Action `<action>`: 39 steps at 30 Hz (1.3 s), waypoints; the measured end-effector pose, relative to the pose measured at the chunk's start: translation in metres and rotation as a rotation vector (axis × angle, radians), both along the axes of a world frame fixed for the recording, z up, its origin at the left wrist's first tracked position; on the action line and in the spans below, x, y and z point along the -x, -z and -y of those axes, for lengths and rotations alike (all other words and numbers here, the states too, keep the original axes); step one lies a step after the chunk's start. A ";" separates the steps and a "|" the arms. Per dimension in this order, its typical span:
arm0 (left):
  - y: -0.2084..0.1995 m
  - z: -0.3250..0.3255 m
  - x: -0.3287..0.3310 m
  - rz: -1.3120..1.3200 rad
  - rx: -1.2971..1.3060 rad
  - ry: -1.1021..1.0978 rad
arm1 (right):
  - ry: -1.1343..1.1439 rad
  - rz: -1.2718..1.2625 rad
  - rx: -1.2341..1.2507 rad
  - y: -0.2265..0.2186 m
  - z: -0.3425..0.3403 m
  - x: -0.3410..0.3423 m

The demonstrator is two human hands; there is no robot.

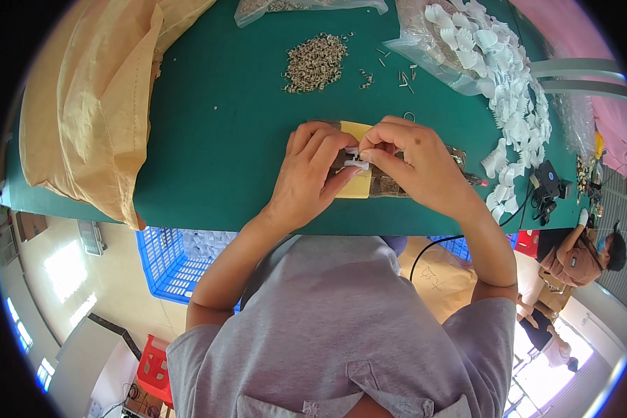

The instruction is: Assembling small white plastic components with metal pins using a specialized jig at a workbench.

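My left hand (309, 168) is closed round a small white plastic claw clip (356, 164), holding it over a yellow patch (355, 188) on a brown block at the table's near edge. Dark bits show at the middle of the clip. From the other side my right hand (416, 161) pinches with thumb and forefinger right at the clip. Whatever is between those fingertips is too small to make out. Beyond my hands lie a heap of small metal springs (316, 64) and several short metal pins (406, 78).
Toothed white clip pieces (512, 104) spill down the table's right side near a clear plastic bag (432, 52). At left stands a large brown paper bag (90, 104). A black device with a cable (549, 182) sits at right. Below is a blue crate (161, 268). Another person (571, 258) is farther right.
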State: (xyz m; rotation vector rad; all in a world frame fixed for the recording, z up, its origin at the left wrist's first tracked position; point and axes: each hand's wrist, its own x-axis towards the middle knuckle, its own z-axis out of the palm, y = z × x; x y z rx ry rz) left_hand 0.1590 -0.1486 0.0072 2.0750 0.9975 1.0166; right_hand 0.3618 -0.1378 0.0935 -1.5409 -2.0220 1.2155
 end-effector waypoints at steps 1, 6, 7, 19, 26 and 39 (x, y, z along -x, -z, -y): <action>0.000 0.000 0.000 -0.005 0.001 0.000 | -0.006 0.026 -0.009 -0.001 0.000 0.001; 0.001 0.000 0.000 -0.005 -0.003 -0.002 | -0.026 0.087 -0.043 0.000 0.000 0.004; 0.001 0.000 0.000 -0.007 0.002 -0.002 | -0.023 0.078 -0.051 0.001 0.000 0.003; 0.005 0.000 0.000 0.009 -0.024 -0.001 | 0.065 0.078 -0.346 0.019 0.020 0.012; 0.002 -0.003 -0.001 0.027 0.005 -0.012 | 0.138 0.014 -0.439 0.025 0.024 0.014; 0.001 -0.006 -0.001 0.211 0.192 0.083 | 0.038 -0.028 0.167 0.006 -0.019 0.001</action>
